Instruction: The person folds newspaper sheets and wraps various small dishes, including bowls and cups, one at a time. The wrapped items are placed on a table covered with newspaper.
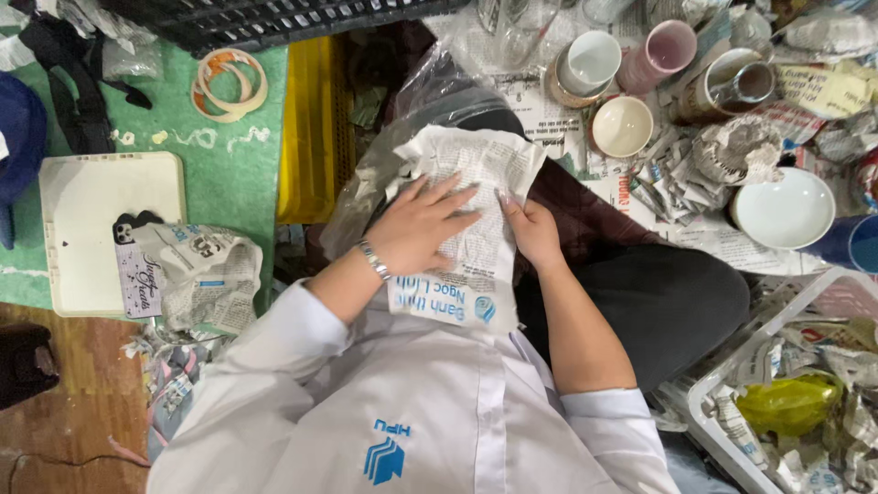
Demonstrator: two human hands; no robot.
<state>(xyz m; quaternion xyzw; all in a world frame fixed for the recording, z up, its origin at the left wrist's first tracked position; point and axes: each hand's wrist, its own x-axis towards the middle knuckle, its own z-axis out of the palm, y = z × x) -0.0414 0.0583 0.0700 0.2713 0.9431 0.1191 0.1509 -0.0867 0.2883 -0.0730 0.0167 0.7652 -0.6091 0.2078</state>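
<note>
- Two bare hands, left and right, are pressing one crumpled newspaper sheet.
- Two rolls of beige tape are lying together.
- One white round ceramic plate is sitting alone.
- One pink ceramic cup is lying tipped.

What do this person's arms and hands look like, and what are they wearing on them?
Both hands, the left hand and the right hand, are bare, with no gloves. The forearms are uncovered below short white shirt sleeves. A silver metal bracelet circles the left wrist. No rings are clearly visible.
</note>
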